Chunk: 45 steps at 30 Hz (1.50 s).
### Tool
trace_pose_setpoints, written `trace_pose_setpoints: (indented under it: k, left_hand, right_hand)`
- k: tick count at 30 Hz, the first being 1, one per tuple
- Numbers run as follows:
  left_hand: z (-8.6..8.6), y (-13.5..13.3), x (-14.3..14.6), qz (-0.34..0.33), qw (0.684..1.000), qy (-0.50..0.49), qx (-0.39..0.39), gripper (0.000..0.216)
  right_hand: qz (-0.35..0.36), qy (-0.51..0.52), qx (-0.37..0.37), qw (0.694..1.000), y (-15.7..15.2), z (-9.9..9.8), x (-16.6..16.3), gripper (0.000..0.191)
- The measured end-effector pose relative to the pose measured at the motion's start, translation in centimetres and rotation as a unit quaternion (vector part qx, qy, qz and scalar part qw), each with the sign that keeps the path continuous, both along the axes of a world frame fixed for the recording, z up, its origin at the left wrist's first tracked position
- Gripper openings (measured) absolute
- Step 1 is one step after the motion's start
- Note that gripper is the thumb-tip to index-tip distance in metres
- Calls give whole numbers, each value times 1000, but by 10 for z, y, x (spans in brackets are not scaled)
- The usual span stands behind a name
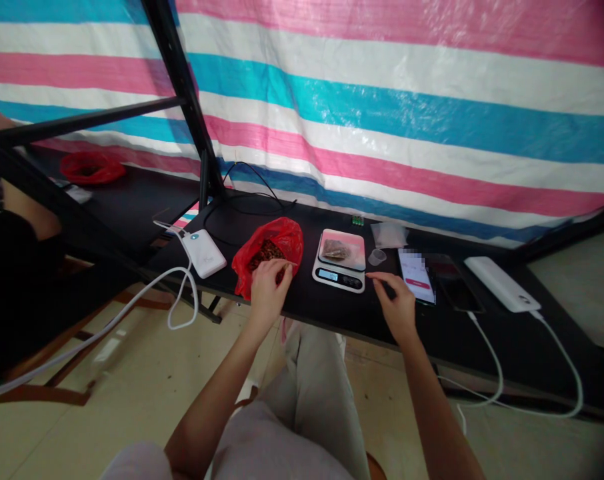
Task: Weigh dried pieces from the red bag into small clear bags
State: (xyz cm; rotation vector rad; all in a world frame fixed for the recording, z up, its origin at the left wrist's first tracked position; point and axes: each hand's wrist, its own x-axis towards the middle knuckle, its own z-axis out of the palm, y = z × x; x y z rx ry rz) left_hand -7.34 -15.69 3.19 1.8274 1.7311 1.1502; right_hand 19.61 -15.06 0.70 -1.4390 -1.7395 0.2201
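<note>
A red plastic bag [291, 235] stands with its mouth spread, full of small brown dried pieces [268, 252]. My left hand [269, 288] is at the bag's near side, fingers curled together over the contents; whatever they pinch is hidden. To the right is a white digital kitchen scale [319, 279] with a lit display, its figures too small to read. On its platform lies a small clear bag of brown bits [336, 250]. My right hand [398, 305] is beside the scale, index finger stretched to its right edge, fingers apart and holding nothing visible.
Beyond the scale lie green batteries [357, 220], clear plastic bags [389, 235] and a small clear cup [377, 257]. Rightward are a lit phone [416, 277], a dark phone [455, 283] and a white power bank [502, 283]. Another cabled power bank [205, 253] is left; a person sits farther left.
</note>
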Motion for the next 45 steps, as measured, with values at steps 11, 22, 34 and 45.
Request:
trace_pose_setpoints:
  k: [11, 22, 34, 45]
  left_hand:
    - [-8, 21, -28, 129, 962, 240, 18, 38]
    - [-9, 14, 17, -63, 992, 7, 107, 45]
    - [-41, 57, 68, -220, 967, -115, 48, 38]
    - [-38, 57, 61, -185, 963, -191, 43, 25]
  right_hand:
    - [-30, -8, -61, 998, 49, -4, 25, 26]
    - [-49, -19, -153, 987, 71, -4, 10, 30]
    - [-55, -113, -215, 968, 96, -6, -1, 33]
    - [-53, -203, -176, 962, 96, -2, -4, 29]
